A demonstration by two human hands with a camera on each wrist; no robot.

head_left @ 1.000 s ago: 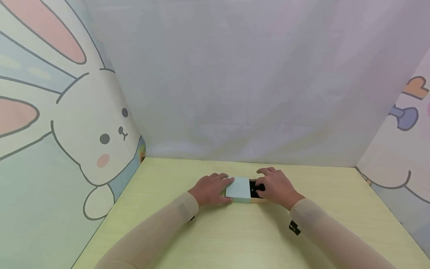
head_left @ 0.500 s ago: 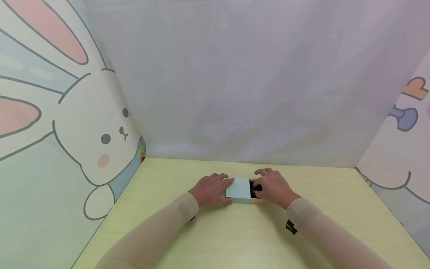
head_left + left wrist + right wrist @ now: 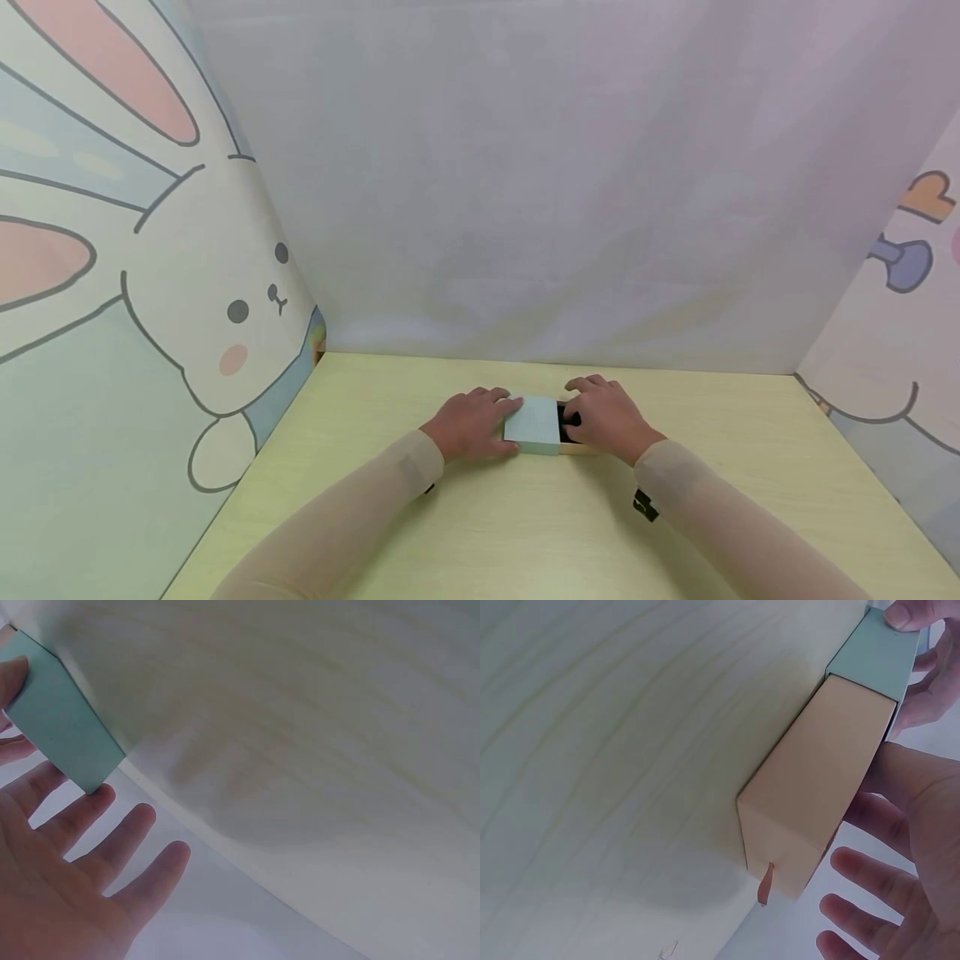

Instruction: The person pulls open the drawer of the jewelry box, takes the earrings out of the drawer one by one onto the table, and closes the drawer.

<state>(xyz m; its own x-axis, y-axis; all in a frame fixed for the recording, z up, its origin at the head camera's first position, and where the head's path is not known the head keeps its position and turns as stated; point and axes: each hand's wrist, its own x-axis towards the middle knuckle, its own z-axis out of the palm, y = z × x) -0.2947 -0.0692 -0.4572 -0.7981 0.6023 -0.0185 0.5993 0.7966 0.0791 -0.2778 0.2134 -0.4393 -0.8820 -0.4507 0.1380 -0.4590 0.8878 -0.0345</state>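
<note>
- Right hand [image 3: 609,422] has slid leftward, digits dipped into the peach cardboard drawer [image 3: 817,750]; can't tell its grip.
- Left hand [image 3: 468,427] pinches the pale-teal cardboard sleeve [image 3: 532,421] on the table [image 3: 525,525]; drawer part-out, work apparently inside.

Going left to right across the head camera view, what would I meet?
Cartoon rabbit print, left hand, mint-green box sleeve, right hand, orange heart print.

Bare hands [image 3: 465,423], long pale beige sleeves [image 3: 341,521], small black attachments [image 3: 645,505] beneath both cuffs [image 3: 660,467]
</note>
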